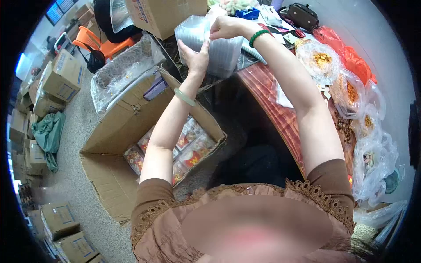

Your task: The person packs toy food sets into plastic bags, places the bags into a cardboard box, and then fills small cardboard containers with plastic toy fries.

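Observation:
Between my hands is a nested stack of clear plastic containers. My left hand is against its near side, thumb and fingers spread around the edges. Bent over the stack's right side, my right hand has its fingers pinched together at the rim; the exact contact is partly hidden. More clear containers stand stacked just below my right hand, on the dark table corner. Under my left forearm, an open cardboard box holds several packed clear boxes with red and yellow labels.
On the right, a table with a reddish wood-patterned cover bears plastic bags of orange-yellow pieces and a red bag. A carton stands behind the stack. A plastic-lined box and an orange chair are to the left.

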A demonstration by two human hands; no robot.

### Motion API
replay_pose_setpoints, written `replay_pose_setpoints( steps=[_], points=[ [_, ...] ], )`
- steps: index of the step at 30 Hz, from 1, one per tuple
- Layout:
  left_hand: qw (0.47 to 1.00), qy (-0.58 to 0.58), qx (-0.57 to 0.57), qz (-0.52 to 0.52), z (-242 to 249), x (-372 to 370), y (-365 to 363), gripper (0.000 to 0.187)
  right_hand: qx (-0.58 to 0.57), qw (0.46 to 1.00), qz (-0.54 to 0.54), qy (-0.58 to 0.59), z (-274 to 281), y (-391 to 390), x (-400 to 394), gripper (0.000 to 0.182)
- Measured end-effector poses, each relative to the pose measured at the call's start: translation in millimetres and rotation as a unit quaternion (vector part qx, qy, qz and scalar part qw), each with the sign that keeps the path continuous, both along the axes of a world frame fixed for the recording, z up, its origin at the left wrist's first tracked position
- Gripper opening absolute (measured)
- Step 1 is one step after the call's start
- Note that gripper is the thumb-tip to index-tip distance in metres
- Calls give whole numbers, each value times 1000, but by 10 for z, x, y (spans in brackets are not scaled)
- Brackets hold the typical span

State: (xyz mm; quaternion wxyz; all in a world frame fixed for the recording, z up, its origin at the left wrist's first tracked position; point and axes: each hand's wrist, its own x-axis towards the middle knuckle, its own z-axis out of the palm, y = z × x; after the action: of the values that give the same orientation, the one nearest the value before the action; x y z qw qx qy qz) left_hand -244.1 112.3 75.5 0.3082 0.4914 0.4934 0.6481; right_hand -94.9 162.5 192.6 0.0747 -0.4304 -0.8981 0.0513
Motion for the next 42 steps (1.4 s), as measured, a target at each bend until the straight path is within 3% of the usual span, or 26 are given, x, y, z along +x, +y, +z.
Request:
replay_pose_setpoints(
  steps=[4,5,6,7,9,12,19,21,26,28,31,33,38,41,42],
  points=[
    [1000,14,-21,17,39,44,-57,101,9,999,4,-54,88,-123,-130,26],
    [999,-32,-20,6,38,56,-18,102,23,996,7,-81,164,-235,-194,24],
    [997,-78,-17,-6,48,67,6,104,115,986,-1,-118,218,-397,-262,22],
    [997,-78,-18,-6,56,84,19,104,114,987,-1,-117,228,-427,-257,22],
    [998,0,-23,50,91,108,-5,108,64,996,-7,-58,206,-462,-226,20],
    [997,-76,-15,20,162,114,-15,113,78,997,13,7,54,-311,-98,20],
    [998,-55,13,6,142,86,144,108,97,993,67,22,-225,-15,8,22],
    [988,4,-83,130,297,205,85,97,85,994,49,55,-55,-239,-18,22],
    [980,21,-91,177,326,301,94,98,89,993,50,51,-23,-283,-17,23],
    [984,-80,-77,139,289,293,117,99,86,994,47,56,-20,-316,-17,24],
    [988,-124,-43,80,210,217,188,101,83,993,62,58,-29,-323,-1,24],
    [990,-89,-46,103,186,211,201,101,180,977,82,74,-27,-407,-47,21],
    [987,-37,-51,146,130,157,267,101,178,979,43,91,-350,-78,-129,19],
    [988,-27,-69,136,204,133,210,110,179,979,31,94,-367,95,-152,18],
    [987,-17,-70,146,227,146,199,105,257,961,58,88,-365,113,-132,18]
  ],
)
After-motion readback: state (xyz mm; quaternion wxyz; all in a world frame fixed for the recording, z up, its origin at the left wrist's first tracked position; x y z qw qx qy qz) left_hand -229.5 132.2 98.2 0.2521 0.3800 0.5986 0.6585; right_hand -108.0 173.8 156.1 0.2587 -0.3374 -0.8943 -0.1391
